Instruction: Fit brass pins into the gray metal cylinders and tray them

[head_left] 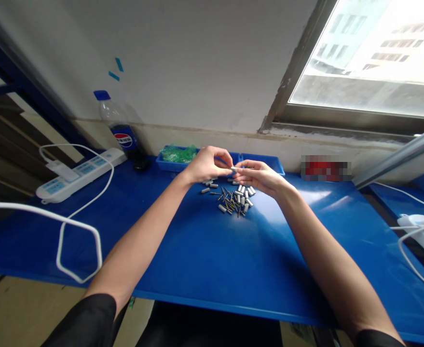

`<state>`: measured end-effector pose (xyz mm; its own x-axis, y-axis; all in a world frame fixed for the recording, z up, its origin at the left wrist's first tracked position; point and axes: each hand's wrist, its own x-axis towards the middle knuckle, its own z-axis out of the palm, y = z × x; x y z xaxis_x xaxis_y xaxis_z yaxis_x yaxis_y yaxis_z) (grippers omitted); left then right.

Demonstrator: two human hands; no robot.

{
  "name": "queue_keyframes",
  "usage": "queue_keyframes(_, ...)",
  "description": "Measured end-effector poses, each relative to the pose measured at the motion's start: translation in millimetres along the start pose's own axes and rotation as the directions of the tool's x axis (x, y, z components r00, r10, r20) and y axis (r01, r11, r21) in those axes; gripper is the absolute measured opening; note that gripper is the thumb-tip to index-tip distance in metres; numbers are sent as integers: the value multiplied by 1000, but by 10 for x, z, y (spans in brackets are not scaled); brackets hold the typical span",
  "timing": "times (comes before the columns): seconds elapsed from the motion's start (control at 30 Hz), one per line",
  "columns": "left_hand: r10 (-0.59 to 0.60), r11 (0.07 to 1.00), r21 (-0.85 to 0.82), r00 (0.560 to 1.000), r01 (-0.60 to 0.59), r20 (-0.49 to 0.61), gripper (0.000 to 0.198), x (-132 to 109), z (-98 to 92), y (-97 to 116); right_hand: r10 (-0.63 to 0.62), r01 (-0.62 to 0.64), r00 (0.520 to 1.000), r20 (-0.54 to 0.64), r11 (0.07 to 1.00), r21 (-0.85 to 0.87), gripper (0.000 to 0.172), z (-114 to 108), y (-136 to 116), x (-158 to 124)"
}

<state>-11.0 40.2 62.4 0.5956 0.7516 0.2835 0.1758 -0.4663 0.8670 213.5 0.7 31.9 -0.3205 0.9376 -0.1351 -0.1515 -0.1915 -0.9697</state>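
My left hand (209,165) and my right hand (260,176) meet above the table, thumbs and fingers pinched together. Between their fingertips is a small silver piece (233,168), mostly covered by the fingers. Just below the hands lies a loose pile of short silver cylinders (222,208) mixed with thin, pointed, dark and brass-coloured pins (229,198). Behind my left hand stands a blue tray (171,166) holding crumpled green plastic (179,154). Another blue tray (275,165), partly hidden by my right hand, has some dark thin pieces in it.
A cola bottle (123,132) stands at the back left beside a white power strip (83,176). Its white cable (98,241) loops over the blue table (197,260). A blurred red object (323,168) sits by the wall. Another power strip (423,236) lies at right.
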Motion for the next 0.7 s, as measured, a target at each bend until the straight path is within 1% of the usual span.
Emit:
queue_keyframes(0.07, 8, 998, 65, 1000, -8, -8, 20, 12, -5, -20, -36, 36, 998, -51, 999, 4, 38, 39, 38, 30)
queue_keyframes(0.13, 3, 979, 206, 1000, -5, 11, 17, 13, -23, -28, -94, 94, 985, -147, 996, -11, 37, 82, 76, 61)
queue_keyframes(0.2, -52, 932, 363, 993, 11, 103, 14, -3, -44, -28, -148, 144, 962, -231, 989, -33, 39, 125, 105, 87)
queue_keyframes(0.23, -103, 904, 426, 980, 21, 170, 13, -16, -50, -29, -174, 169, 951, -256, 985, -41, 41, 144, 113, 94)
queue_keyframes(0.3, -227, 848, 528, 931, 45, 286, 14, -44, -43, -41, -226, 220, 934, -275, 974, -51, 47, 176, 116, 98)
queue_keyframes(0.37, -323, 795, 602, 888, 67, 328, 18, -64, -10, -69, -271, 262, 921, -279, 963, -69, 51, 201, 101, 87)
queue_keyframes(0.43, -358, 759, 648, 875, 70, 325, 20, -73, 38, -112, -278, 263, 922, -268, 961, -90, 51, 221, 74, 66)
queue_keyframes(0.57, -329, 752, 658, 883, 32, 334, 22, -73, 116, -177, -220, 201, 944, -246, 974, -100, 44, 246, 27, 34)
queue_keyframes(0.7, -337, 724, 690, 874, 2, 351, 25, -75, 92, -134, -195, 172, 940, -280, 979, -105, 37, 236, 30, 43)
